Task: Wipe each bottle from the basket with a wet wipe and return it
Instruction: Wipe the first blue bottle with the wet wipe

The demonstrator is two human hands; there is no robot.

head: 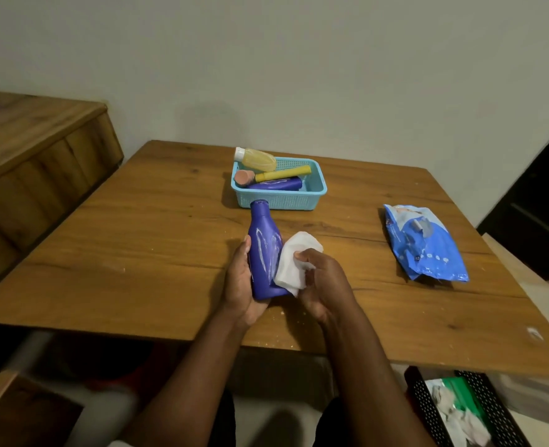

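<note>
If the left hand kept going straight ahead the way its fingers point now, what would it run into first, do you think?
Probably the turquoise basket: the left hand grips the blue bottle, cap aimed at the basket's near wall. Depth is hard to judge.

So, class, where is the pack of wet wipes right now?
In the head view, the pack of wet wipes lies on the wooden table's right side, right of the blue basket.

a wooden table [157, 240] bears a blue basket [315, 188] and, well apart, a wipes pack [428, 250].
</note>
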